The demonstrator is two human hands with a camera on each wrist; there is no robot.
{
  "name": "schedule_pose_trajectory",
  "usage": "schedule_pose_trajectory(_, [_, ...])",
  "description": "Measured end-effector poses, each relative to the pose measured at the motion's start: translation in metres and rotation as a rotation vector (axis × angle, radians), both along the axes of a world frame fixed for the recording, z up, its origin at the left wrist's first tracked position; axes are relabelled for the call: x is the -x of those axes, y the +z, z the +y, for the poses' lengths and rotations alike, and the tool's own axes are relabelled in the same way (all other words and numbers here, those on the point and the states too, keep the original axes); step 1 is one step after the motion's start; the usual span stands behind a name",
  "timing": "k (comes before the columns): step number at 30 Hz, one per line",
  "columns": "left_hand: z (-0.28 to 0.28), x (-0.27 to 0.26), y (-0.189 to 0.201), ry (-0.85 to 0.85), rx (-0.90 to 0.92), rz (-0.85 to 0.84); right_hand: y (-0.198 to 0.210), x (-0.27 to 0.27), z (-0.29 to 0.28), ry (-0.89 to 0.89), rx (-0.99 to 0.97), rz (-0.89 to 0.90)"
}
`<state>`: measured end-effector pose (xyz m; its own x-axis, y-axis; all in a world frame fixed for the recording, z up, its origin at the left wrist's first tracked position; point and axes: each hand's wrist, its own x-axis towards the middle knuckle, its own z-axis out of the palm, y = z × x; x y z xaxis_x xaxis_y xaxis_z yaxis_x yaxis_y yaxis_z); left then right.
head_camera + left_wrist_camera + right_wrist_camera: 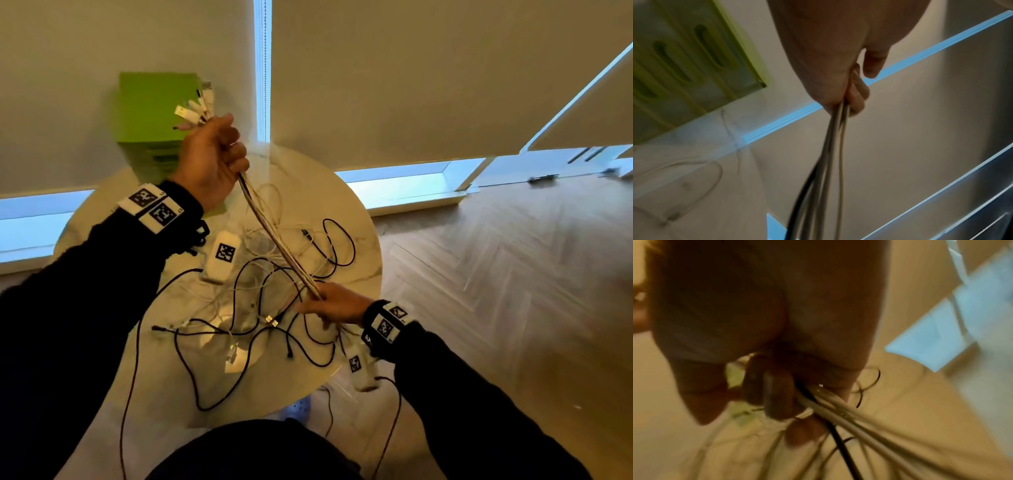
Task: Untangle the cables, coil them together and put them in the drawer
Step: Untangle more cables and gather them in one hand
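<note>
Motion blur smears the plugs (198, 106) above the left hand (210, 161); the green drawer unit (150, 113) stands half hidden behind it; the right hand (766, 321) shows dark, its grip indistinct.

black and white cables (274, 236), green drawer unit (154, 113)

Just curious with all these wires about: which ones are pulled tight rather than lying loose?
The cable bundle stretched taut between the left hand and right hand; the black and white cables lie slack on the table.
</note>
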<state>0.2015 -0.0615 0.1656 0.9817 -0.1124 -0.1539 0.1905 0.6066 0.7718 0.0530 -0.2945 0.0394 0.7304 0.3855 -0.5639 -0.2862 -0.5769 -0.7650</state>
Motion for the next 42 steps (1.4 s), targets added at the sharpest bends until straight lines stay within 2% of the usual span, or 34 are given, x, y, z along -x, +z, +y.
schedule_pose_trajectory(2, [0.012, 0.013, -0.007, -0.186, -0.061, 0.031, -0.008, -0.013, -0.024, 0.094, 0.375, -0.207])
schedule_pose_trajectory(3, [0.016, 0.02, -0.012, -0.26, -0.101, 0.033, -0.009, -0.019, -0.035, 0.066, 0.499, -0.297])
schedule_pose_trajectory(5, [0.023, 0.031, -0.022, -0.343, -0.15, 0.013, -0.009, -0.026, -0.046, -0.042, 0.653, -0.416])
schedule_pose_trajectory(7, [0.027, 0.036, -0.029, -0.297, -0.171, -0.031, -0.012, -0.028, -0.04, -0.004, 0.737, -0.421])
schedule_pose_trajectory(9, [0.027, 0.037, -0.033, -0.149, -0.204, -0.044, -0.025, -0.022, -0.021, 0.191, 0.661, -0.28])
schedule_pose_trajectory(12, [0.024, 0.04, -0.043, 0.021, -0.318, 0.001, -0.023, 0.001, 0.019, 0.491, 0.382, -0.064])
schedule_pose_trajectory(15, [0.025, 0.044, -0.061, 0.068, -0.423, 0.05, -0.01, 0.001, 0.042, 0.424, 0.05, 0.349])
schedule_pose_trajectory(16, [0.026, 0.045, -0.066, 0.07, -0.438, 0.05, -0.008, -0.006, 0.04, 0.36, 0.019, 0.439])
schedule_pose_trajectory(17, [0.027, 0.046, -0.07, 0.075, -0.444, 0.054, -0.008, -0.017, 0.037, 0.307, 0.062, 0.456])
schedule_pose_trajectory(19, [0.028, 0.044, -0.076, 0.103, -0.442, 0.077, -0.01, -0.05, 0.029, 0.242, 0.175, 0.377])
schedule_pose_trajectory(21, [0.028, 0.041, -0.08, 0.128, -0.425, 0.105, -0.007, -0.095, 0.026, 0.175, 0.168, 0.252])
schedule_pose_trajectory(23, [0.024, 0.038, -0.083, 0.132, -0.416, 0.123, -0.003, -0.14, 0.03, 0.173, 0.169, 0.051])
schedule_pose_trajectory(26, [0.016, 0.032, -0.089, 0.122, -0.428, 0.152, -0.021, -0.2, 0.04, 0.298, 0.357, -0.239])
schedule_pose_trajectory(29, [0.011, 0.03, -0.097, 0.114, -0.46, 0.177, -0.052, -0.239, 0.049, 0.465, 0.572, -0.368])
schedule_pose_trajectory(31, [0.009, 0.03, -0.103, 0.113, -0.497, 0.194, -0.072, -0.254, 0.052, 0.495, 0.643, -0.358])
schedule_pose_trajectory(35, [0.012, 0.032, -0.115, 0.102, -0.507, 0.218, -0.105, -0.265, 0.049, 0.49, 0.655, -0.379])
schedule_pose_trajectory(39, [0.017, 0.034, -0.126, 0.118, -0.525, 0.264, -0.117, -0.27, 0.042, 0.556, 0.721, -0.591])
schedule_pose_trajectory(42, [0.018, 0.036, -0.133, 0.123, -0.531, 0.279, -0.11, -0.271, 0.033, 0.623, 0.826, -0.749])
